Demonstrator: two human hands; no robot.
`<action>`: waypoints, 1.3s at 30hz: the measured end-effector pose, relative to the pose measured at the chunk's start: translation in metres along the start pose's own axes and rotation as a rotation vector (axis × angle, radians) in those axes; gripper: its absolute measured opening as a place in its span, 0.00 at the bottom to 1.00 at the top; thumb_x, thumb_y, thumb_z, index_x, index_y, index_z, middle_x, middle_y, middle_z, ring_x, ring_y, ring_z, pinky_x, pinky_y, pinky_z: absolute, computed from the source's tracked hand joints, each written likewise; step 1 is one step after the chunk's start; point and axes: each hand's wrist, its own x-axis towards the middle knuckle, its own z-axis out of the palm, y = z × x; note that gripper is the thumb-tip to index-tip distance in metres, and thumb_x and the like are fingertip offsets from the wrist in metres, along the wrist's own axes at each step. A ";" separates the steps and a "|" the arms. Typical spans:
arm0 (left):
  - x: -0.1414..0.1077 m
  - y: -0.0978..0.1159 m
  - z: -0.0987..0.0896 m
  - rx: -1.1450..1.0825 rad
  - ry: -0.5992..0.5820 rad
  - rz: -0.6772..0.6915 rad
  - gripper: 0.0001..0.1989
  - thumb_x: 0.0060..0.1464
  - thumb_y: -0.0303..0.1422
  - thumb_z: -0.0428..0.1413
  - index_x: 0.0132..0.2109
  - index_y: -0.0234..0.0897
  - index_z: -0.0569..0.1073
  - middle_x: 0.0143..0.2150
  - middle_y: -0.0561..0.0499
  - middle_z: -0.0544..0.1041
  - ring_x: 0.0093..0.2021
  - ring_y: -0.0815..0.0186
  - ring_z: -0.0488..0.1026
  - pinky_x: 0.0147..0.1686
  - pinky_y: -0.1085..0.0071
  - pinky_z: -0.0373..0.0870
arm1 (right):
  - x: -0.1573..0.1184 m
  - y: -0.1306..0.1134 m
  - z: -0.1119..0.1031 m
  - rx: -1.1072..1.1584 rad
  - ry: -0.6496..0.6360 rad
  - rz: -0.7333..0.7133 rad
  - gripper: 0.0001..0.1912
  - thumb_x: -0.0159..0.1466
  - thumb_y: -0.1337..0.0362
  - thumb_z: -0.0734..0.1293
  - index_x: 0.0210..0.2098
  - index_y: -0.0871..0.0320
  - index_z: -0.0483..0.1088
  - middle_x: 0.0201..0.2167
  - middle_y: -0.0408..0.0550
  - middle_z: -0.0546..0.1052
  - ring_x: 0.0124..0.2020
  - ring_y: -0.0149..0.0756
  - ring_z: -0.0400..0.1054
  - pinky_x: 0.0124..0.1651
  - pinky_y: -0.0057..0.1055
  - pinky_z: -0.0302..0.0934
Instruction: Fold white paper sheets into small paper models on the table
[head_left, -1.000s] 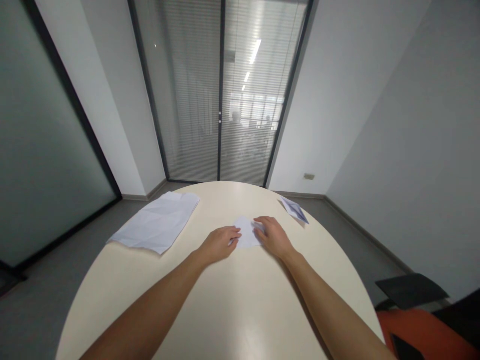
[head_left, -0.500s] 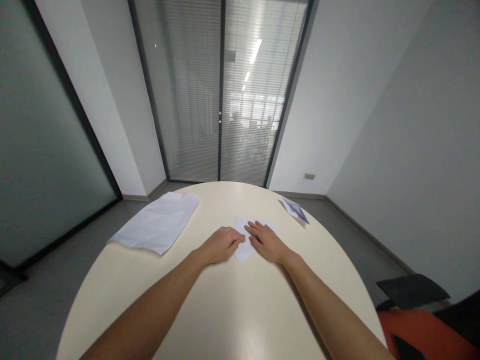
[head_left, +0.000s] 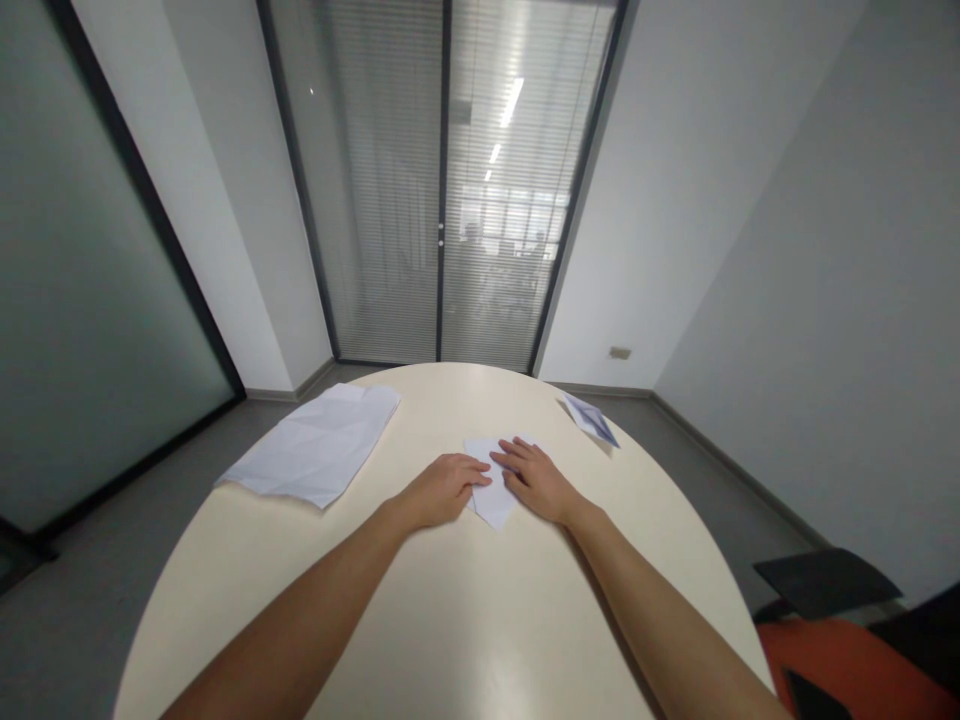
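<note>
A small folded sheet of white paper (head_left: 496, 508) lies on the table between my two hands, with a pointed corner towards me. My left hand (head_left: 448, 488) rests at its left edge, fingers stretched over the paper and the tips slightly apart. Across the paper's right part, my right hand (head_left: 534, 482) lies flat with spread fingers. Both hands hide much of the sheet, so its fold lines cannot be made out.
Large creased white sheets (head_left: 315, 445) lie on the left side of the round cream table (head_left: 450, 620). A folded paper piece with a bluish-grey face (head_left: 591, 420) sits near the right rim. An orange-and-black chair (head_left: 847, 650) stands at the lower right.
The small paper has turned a little, its near corner shifting right. My left fingers have loosened from a pinch at its edge and now lie on it. My right hand has barely moved.
</note>
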 end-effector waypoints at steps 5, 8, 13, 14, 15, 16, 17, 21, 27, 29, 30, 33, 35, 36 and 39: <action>-0.001 0.010 -0.013 0.097 -0.027 -0.034 0.18 0.60 0.25 0.51 0.53 0.44 0.79 0.56 0.48 0.76 0.55 0.58 0.71 0.58 0.57 0.65 | 0.001 0.000 0.000 -0.028 0.090 0.018 0.21 0.71 0.58 0.59 0.60 0.51 0.71 0.62 0.52 0.70 0.65 0.50 0.60 0.65 0.56 0.52; -0.002 0.012 -0.014 0.135 -0.001 -0.068 0.16 0.63 0.30 0.51 0.52 0.47 0.79 0.51 0.47 0.76 0.51 0.59 0.71 0.54 0.58 0.66 | 0.001 -0.003 -0.003 -0.008 0.091 0.000 0.20 0.71 0.57 0.59 0.58 0.51 0.72 0.61 0.52 0.71 0.65 0.51 0.60 0.65 0.58 0.52; -0.003 0.007 -0.010 0.149 0.050 -0.119 0.14 0.65 0.32 0.51 0.52 0.43 0.79 0.47 0.46 0.75 0.50 0.58 0.70 0.54 0.59 0.66 | 0.000 -0.010 -0.006 0.072 0.040 -0.125 0.19 0.71 0.57 0.60 0.58 0.50 0.73 0.61 0.52 0.72 0.65 0.50 0.61 0.66 0.57 0.52; -0.003 0.006 -0.010 0.139 0.049 -0.126 0.15 0.64 0.32 0.51 0.52 0.42 0.79 0.47 0.45 0.75 0.50 0.58 0.70 0.55 0.60 0.66 | 0.000 -0.011 -0.006 0.090 0.033 -0.138 0.19 0.71 0.57 0.60 0.58 0.50 0.73 0.61 0.51 0.72 0.65 0.49 0.61 0.66 0.57 0.52; -0.003 0.005 -0.009 0.131 0.045 -0.133 0.15 0.64 0.32 0.52 0.53 0.42 0.78 0.47 0.45 0.74 0.50 0.58 0.71 0.55 0.61 0.66 | 0.000 -0.011 -0.006 0.105 0.028 -0.147 0.19 0.70 0.57 0.60 0.57 0.49 0.73 0.60 0.51 0.72 0.65 0.49 0.61 0.66 0.57 0.52; -0.003 0.005 -0.009 0.129 0.040 -0.142 0.15 0.63 0.33 0.52 0.54 0.41 0.77 0.48 0.45 0.74 0.50 0.58 0.71 0.54 0.61 0.66 | 0.000 -0.012 -0.007 0.116 0.024 -0.151 0.18 0.70 0.58 0.61 0.57 0.48 0.73 0.60 0.51 0.72 0.65 0.49 0.61 0.65 0.57 0.52; -0.003 0.006 -0.010 0.134 0.037 -0.155 0.15 0.63 0.34 0.53 0.54 0.41 0.77 0.48 0.45 0.74 0.49 0.58 0.71 0.54 0.61 0.67 | 0.000 -0.012 -0.007 0.124 0.022 -0.153 0.18 0.70 0.58 0.61 0.56 0.47 0.73 0.60 0.50 0.73 0.65 0.49 0.61 0.65 0.58 0.52; -0.003 0.011 -0.012 0.179 0.036 -0.200 0.16 0.61 0.40 0.56 0.52 0.42 0.78 0.46 0.45 0.74 0.47 0.55 0.71 0.52 0.58 0.67 | 0.001 -0.013 -0.009 0.140 0.037 -0.175 0.16 0.67 0.63 0.64 0.51 0.47 0.77 0.57 0.48 0.76 0.63 0.48 0.64 0.65 0.57 0.53; -0.002 0.011 -0.011 0.226 0.063 -0.252 0.18 0.60 0.44 0.56 0.52 0.42 0.77 0.50 0.43 0.74 0.49 0.53 0.71 0.53 0.56 0.66 | 0.004 -0.017 -0.008 0.169 0.095 -0.274 0.16 0.62 0.68 0.65 0.47 0.52 0.79 0.51 0.50 0.79 0.57 0.43 0.70 0.63 0.48 0.58; -0.004 0.009 -0.008 0.245 0.062 -0.257 0.20 0.60 0.44 0.55 0.54 0.41 0.76 0.55 0.42 0.73 0.53 0.52 0.70 0.56 0.54 0.64 | 0.004 -0.018 -0.009 0.172 0.096 -0.287 0.16 0.62 0.68 0.65 0.46 0.51 0.79 0.51 0.49 0.79 0.56 0.42 0.71 0.63 0.47 0.59; -0.004 0.008 -0.007 0.255 0.055 -0.260 0.21 0.60 0.44 0.55 0.56 0.40 0.75 0.58 0.41 0.72 0.56 0.51 0.69 0.59 0.53 0.62 | 0.003 -0.018 -0.010 0.175 0.096 -0.286 0.15 0.62 0.68 0.65 0.45 0.51 0.79 0.50 0.49 0.80 0.55 0.42 0.71 0.62 0.46 0.60; -0.006 0.004 -0.002 0.272 0.012 -0.299 0.25 0.61 0.46 0.53 0.62 0.41 0.71 0.66 0.40 0.66 0.64 0.47 0.63 0.65 0.48 0.54 | 0.002 -0.020 -0.013 0.185 0.096 -0.273 0.14 0.63 0.68 0.65 0.45 0.51 0.79 0.50 0.50 0.80 0.54 0.43 0.71 0.60 0.45 0.61; -0.007 0.002 0.001 0.262 -0.016 -0.349 0.28 0.61 0.48 0.53 0.65 0.44 0.67 0.69 0.40 0.63 0.68 0.45 0.58 0.66 0.44 0.50 | 0.001 -0.022 -0.015 0.184 0.089 -0.268 0.13 0.62 0.66 0.66 0.45 0.52 0.79 0.51 0.51 0.79 0.54 0.44 0.71 0.59 0.45 0.62; -0.007 0.001 0.002 0.255 -0.023 -0.373 0.30 0.61 0.50 0.52 0.66 0.44 0.66 0.70 0.40 0.61 0.69 0.44 0.56 0.66 0.43 0.48 | 0.001 -0.023 -0.016 0.182 0.081 -0.266 0.13 0.62 0.65 0.67 0.45 0.52 0.79 0.51 0.51 0.79 0.53 0.44 0.71 0.59 0.45 0.62; -0.007 -0.002 0.004 0.247 -0.025 -0.416 0.32 0.60 0.53 0.52 0.67 0.45 0.64 0.71 0.40 0.58 0.71 0.43 0.52 0.66 0.41 0.45 | -0.001 -0.025 -0.017 0.195 0.059 -0.250 0.12 0.62 0.64 0.68 0.44 0.52 0.80 0.50 0.51 0.79 0.52 0.44 0.72 0.57 0.43 0.63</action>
